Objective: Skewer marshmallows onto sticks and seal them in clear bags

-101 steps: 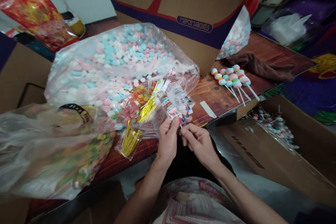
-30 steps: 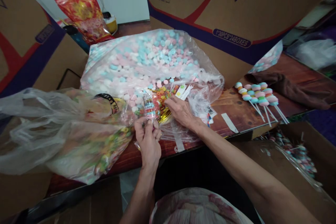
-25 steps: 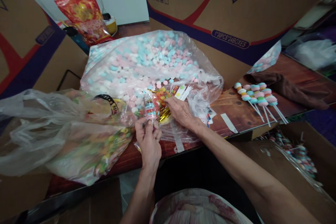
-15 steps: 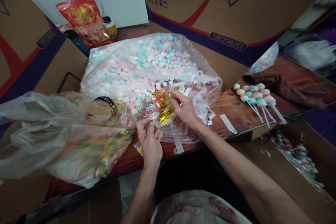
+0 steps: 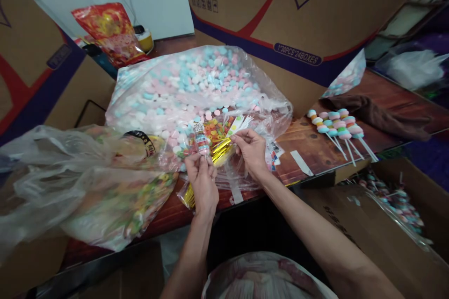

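The wrapped candy stick [image 5: 202, 142] stood nearly upright in your left hand [image 5: 205, 189], above the near side of the table [image 5: 287, 142], your fingers and thumb clamped on its lower end. Just to its right lay a bundle of gold ties [image 5: 221, 150]. The thumb and forefinger of your right hand [image 5: 253, 153] came together at the bundle's upper end; whether they gripped a tie, I could not tell. Your two hands were apart, with the bundle between them.

Behind the ties were orange and red candy rings [image 5: 214, 128] and thin white sticks [image 5: 245, 124]. Beyond spread a large clear bag [image 5: 189, 79] of pastel candies, with a second clear bag [image 5: 140, 205] to your left. To your right, unwrapped candy sticks [image 5: 338, 124] lay in a group near a brown cloth [image 5: 382, 114]. Below them, an open carton [image 5: 336, 215] held more candy sticks, and a big printed box [image 5: 259, 18] stood at the back.
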{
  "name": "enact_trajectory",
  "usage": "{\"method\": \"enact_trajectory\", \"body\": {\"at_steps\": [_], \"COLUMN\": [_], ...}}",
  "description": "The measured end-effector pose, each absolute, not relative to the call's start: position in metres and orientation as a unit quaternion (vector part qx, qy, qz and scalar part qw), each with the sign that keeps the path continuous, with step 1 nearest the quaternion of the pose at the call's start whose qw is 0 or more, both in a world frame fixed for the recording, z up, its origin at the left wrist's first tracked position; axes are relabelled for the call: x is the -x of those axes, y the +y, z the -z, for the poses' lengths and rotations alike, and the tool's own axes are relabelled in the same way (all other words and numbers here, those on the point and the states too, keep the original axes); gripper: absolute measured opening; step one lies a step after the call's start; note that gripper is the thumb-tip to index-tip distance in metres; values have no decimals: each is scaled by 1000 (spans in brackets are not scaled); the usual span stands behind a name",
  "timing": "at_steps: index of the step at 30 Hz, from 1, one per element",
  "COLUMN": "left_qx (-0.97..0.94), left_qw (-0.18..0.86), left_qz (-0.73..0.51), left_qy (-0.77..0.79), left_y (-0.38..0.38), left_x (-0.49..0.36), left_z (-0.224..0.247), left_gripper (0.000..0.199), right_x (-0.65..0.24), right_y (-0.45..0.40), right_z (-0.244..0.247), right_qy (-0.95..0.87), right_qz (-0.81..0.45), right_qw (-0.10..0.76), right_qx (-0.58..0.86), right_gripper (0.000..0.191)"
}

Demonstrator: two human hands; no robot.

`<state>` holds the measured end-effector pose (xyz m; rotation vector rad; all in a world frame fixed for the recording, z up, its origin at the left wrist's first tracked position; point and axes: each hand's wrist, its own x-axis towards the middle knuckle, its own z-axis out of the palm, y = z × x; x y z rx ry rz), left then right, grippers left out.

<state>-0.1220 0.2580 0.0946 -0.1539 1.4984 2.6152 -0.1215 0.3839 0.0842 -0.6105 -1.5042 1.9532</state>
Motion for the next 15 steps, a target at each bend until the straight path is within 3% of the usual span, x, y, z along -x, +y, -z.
{"method": "enact_trajectory", "body": {"at_steps": [8,15], "left_qx": [51,63], "left_qw": [44,54], "left_qz": [-864,-869], "left_qy": [499,489], "left_y": [258,259], "left_x": [120,120], "left_z": [-95,-94], "left_gripper": [27,29], "right_x": [125,116], "right_y": [390,391], "right_z": [-70,-74], "right_qy": [-676,-763], "right_qz": [-644,-570], "right_qw": [284,228], "right_qx": [219,203], "right_gripper": [16,22]}}
